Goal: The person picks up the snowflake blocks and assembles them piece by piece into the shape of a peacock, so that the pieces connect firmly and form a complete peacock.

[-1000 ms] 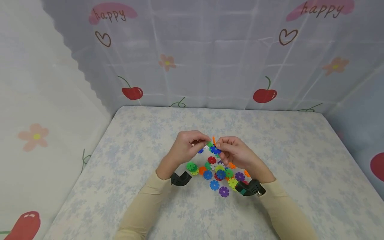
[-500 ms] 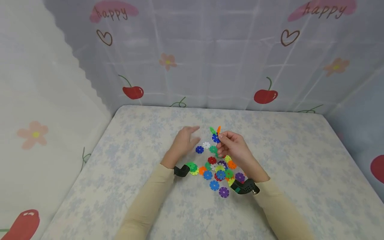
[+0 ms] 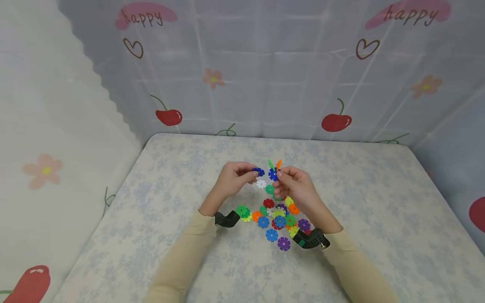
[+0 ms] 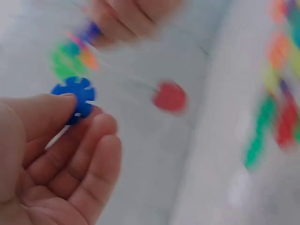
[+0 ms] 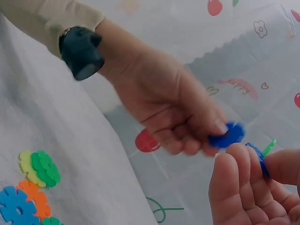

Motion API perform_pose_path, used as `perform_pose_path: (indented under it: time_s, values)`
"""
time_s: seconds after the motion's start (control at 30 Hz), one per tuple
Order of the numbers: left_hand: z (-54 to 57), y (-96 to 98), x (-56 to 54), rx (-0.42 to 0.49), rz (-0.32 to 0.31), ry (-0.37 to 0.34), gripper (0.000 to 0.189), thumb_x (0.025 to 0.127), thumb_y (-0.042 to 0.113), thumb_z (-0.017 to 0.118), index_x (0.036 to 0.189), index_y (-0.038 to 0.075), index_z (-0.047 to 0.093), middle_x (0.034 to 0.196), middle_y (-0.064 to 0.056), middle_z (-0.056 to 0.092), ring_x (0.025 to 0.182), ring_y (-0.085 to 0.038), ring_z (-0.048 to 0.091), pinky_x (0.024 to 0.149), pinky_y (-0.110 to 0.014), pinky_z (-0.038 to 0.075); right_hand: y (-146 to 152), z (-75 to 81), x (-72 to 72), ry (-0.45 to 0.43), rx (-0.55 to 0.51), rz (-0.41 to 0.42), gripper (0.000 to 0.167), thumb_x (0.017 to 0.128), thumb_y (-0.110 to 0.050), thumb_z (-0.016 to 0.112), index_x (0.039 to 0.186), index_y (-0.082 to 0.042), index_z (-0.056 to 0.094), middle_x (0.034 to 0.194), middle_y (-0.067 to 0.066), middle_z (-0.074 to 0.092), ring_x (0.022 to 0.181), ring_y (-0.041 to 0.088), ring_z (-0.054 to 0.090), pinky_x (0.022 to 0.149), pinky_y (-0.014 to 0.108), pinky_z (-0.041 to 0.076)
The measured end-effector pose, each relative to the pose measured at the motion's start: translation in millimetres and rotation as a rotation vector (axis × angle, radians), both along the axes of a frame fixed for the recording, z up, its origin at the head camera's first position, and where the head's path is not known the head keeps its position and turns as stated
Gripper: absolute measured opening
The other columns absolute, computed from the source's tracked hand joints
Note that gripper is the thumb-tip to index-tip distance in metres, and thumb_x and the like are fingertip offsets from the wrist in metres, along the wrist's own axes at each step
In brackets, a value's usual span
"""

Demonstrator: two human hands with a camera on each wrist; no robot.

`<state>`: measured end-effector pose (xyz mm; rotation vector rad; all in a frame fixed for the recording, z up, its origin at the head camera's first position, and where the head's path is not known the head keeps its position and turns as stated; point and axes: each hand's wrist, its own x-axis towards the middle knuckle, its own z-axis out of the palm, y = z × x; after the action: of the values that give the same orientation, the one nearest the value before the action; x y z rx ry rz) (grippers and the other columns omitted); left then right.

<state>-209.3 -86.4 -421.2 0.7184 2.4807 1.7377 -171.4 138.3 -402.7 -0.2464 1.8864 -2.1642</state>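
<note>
My left hand (image 3: 235, 179) pinches a dark blue notched plastic disc (image 4: 77, 96) between thumb and fingertips, above the table. Facing it, my right hand (image 3: 297, 181) pinches a small joined piece of the same kind of discs. In that piece a blue disc (image 3: 272, 174) has a green disc (image 3: 270, 164) and an orange disc (image 3: 279, 163) standing up from it in a V. A short gap separates the single disc from the joined piece. The right fingers partly cover the joined piece; in the left wrist view it is blurred.
Under the hands, a loose pile of coloured discs lies on the pale floral table (image 3: 182, 168). A white disc (image 3: 261, 184) is at its far side, a purple disc (image 3: 283, 243) nearest me, green discs (image 3: 243, 211) at its left. A printed curtain (image 3: 261, 84) hangs behind.
My left hand let go of the joined discs, reached down left, and lifted the dark blue disc from the table. My right hand raised the joined piece a little, away from me.
</note>
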Motion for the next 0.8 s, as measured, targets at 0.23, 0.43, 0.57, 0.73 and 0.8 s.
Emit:
perform_pose_path:
  time_s: [0.23, 0.43, 0.57, 0.73, 0.8]
  values:
    - [28.8, 5.3, 20.7, 0.099, -0.013, 0.289, 0.013, 0.093, 0.0, 0.069, 0.102, -0.007, 0.076, 0.095, -0.022, 0.077, 0.081, -0.031, 0.077, 0.076, -0.027, 0.063, -0.1, 7.8, 7.2, 0.002, -0.143, 0.069, 0.019, 0.107, -0.009, 0.049, 0.091, -0.012, 0.06, 0.079, -0.004, 0.076, 0.068, 0.008, 0.074, 0.069, 0.023, 0.062]
    - [28.5, 6.7, 23.2, 0.117, 0.007, 0.295, 0.015, 0.092, -0.003, 0.07, 0.105, -0.01, 0.073, 0.093, -0.023, 0.077, 0.077, -0.032, 0.077, 0.072, -0.027, 0.063, -0.1, 11.1, 10.3, -0.008, -0.205, 0.117, 0.025, 0.107, -0.008, 0.046, 0.089, -0.014, 0.062, 0.079, -0.004, 0.077, 0.068, 0.008, 0.076, 0.068, 0.024, 0.062]
    - [28.6, 7.1, 23.9, 0.131, -0.012, 0.27, 0.017, 0.092, -0.004, 0.069, 0.107, -0.011, 0.07, 0.09, -0.025, 0.076, 0.074, -0.033, 0.076, 0.07, -0.029, 0.063, 1.1, 10.4, 9.3, -0.013, -0.242, 0.16, 0.03, 0.108, -0.009, 0.043, 0.087, -0.014, 0.065, 0.077, -0.005, 0.077, 0.067, 0.008, 0.076, 0.067, 0.024, 0.062]
    - [29.9, 7.3, 25.1, 0.121, -0.026, 0.219, 0.016, 0.093, -0.003, 0.068, 0.107, -0.009, 0.07, 0.09, -0.024, 0.077, 0.074, -0.033, 0.077, 0.071, -0.029, 0.063, 3.2, 10.6, 7.8, 0.002, -0.283, 0.218, 0.034, 0.109, -0.011, 0.041, 0.087, -0.014, 0.067, 0.077, -0.005, 0.078, 0.067, 0.007, 0.075, 0.067, 0.024, 0.062]
    - [30.5, 7.5, 25.8, 0.114, -0.032, 0.202, 0.015, 0.093, -0.002, 0.068, 0.107, -0.009, 0.07, 0.09, -0.024, 0.077, 0.074, -0.033, 0.077, 0.071, -0.029, 0.063, 4.3, 10.7, 7.5, 0.009, -0.291, 0.232, 0.034, 0.109, -0.011, 0.041, 0.087, -0.013, 0.067, 0.078, -0.005, 0.078, 0.067, 0.007, 0.075, 0.067, 0.024, 0.062]
